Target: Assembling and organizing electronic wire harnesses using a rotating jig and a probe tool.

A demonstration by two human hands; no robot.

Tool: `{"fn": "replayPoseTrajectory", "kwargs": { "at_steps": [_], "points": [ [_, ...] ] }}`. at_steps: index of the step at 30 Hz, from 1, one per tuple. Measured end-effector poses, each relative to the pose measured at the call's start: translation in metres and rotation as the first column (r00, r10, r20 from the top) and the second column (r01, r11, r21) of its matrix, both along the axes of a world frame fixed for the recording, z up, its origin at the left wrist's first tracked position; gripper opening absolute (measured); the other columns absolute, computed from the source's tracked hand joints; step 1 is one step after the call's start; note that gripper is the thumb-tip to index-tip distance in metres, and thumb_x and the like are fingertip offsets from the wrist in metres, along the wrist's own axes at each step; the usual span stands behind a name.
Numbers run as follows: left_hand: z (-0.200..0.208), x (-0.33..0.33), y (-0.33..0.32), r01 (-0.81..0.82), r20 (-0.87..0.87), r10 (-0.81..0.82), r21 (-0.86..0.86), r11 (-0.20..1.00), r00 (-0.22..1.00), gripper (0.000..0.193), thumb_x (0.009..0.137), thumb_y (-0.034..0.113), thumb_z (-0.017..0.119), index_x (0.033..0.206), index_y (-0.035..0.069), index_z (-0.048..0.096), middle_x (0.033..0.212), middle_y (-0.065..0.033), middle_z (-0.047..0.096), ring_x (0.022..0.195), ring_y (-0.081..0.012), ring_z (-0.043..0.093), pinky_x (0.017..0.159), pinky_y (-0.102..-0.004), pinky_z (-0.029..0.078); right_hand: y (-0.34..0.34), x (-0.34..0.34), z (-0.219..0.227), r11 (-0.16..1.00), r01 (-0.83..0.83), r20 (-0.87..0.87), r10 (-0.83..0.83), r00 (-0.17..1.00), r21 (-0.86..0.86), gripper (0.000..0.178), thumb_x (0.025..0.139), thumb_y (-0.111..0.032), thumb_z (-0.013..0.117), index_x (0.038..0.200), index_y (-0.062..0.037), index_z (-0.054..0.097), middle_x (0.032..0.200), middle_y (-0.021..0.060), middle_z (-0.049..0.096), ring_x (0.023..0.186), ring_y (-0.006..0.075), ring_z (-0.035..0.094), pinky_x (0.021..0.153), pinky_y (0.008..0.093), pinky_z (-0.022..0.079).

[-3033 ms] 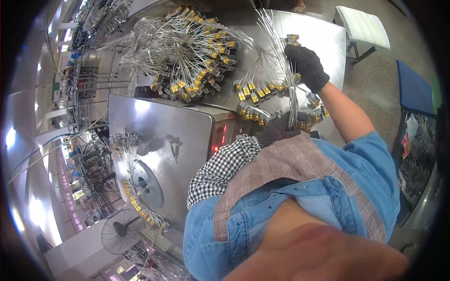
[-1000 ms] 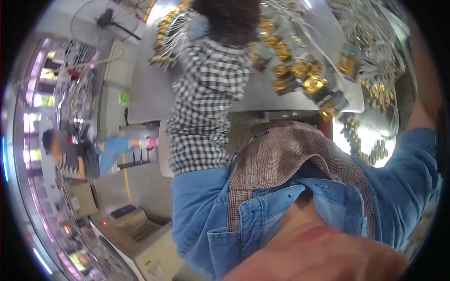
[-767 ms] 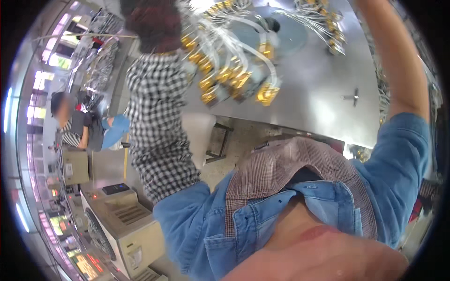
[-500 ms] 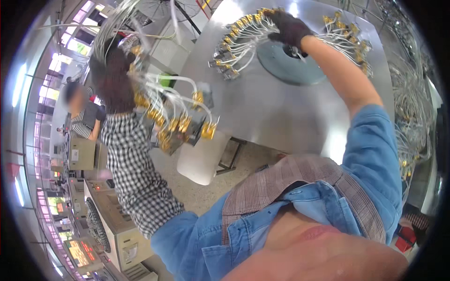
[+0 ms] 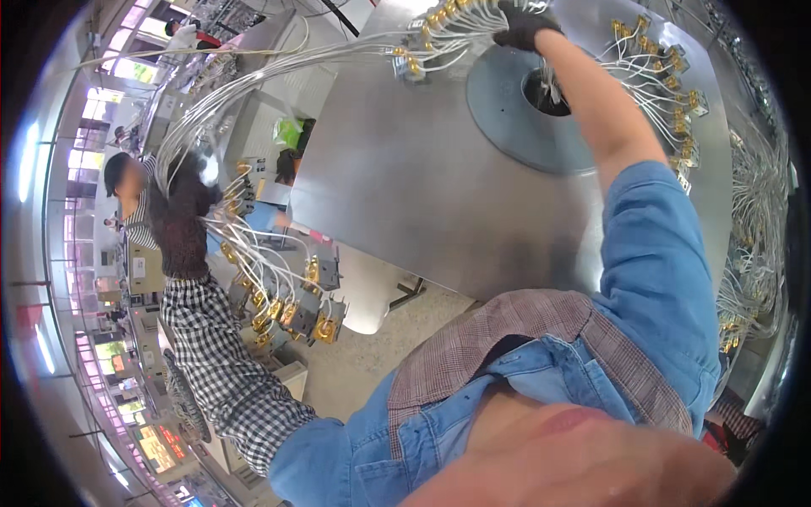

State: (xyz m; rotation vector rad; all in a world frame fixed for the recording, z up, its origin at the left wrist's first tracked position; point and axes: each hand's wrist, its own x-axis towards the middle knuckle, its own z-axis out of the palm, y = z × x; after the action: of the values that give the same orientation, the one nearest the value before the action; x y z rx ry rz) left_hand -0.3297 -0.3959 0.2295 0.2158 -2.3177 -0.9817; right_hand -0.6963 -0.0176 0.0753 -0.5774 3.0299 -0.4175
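Note:
My left hand [image 5: 184,224], in a dark glove and checked sleeve, is closed around a bundle of white wires at the left. From it hangs a cluster of switch-like blocks with brass-coloured terminals [image 5: 296,308]. Long pale wires [image 5: 262,74] arch from this hand toward the far side of the table. There my right hand [image 5: 525,30], also dark-gloved, is closed over the gathered white wires [image 5: 473,24] beside a grey disc [image 5: 494,110] with a central hole. Its fingers are partly hidden. More brass-ended wires [image 5: 663,93] fan out right of the disc.
The metal table [image 5: 397,169] spans the middle. A pale stool [image 5: 367,291] stands by its near left edge. Thick wire bundles [image 5: 752,211] hang at the far right. Another person [image 5: 131,198] is beyond my left hand, with equipment boxes along that side.
My left hand has moved outward and down with its wire bundle, and the long wires now stretch across the table's far left. My right hand stays by the disc while the view has shifted.

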Motion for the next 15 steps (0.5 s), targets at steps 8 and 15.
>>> {"fn": "replayPoseTrajectory", "kwargs": {
  "at_steps": [8, 15],
  "points": [
    [0.019, -0.088, 0.077, 0.325, 0.248, -0.328, 0.052, 0.944, 0.912, 0.033, 0.086, 0.017, 0.061, 0.116, 0.001, 0.060, 0.089, -0.0017, 0.058, 0.073, -0.0090, 0.057, 0.061, -0.0244, 0.051, 0.020, 0.121, 0.063, 0.820, -0.422, 0.136, 0.503, 0.853, -0.388, 0.064, 0.077, -0.033, 0.073, 0.135, -0.0192, 0.049, 0.110, 0.0107, 0.066, 0.097, 0.0214, 0.062, 0.083, 0.0354, 0.049],
    [0.043, -0.172, 0.178, 0.490, 0.495, -0.365, -0.146, 0.860, 0.788, 0.037, 0.090, 0.027, 0.058, 0.116, 0.001, 0.058, 0.098, -0.0114, 0.062, 0.081, -0.0177, 0.059, 0.071, -0.0331, 0.052, 0.043, 0.103, 0.000, 0.602, 0.092, 0.397, 0.396, 0.828, -0.793, 0.037, 0.087, -0.025, 0.068, 0.120, -0.0098, 0.060, 0.076, -0.0011, 0.059, 0.062, 0.0105, 0.055, 0.057, 0.0269, 0.047]
  ]
}}
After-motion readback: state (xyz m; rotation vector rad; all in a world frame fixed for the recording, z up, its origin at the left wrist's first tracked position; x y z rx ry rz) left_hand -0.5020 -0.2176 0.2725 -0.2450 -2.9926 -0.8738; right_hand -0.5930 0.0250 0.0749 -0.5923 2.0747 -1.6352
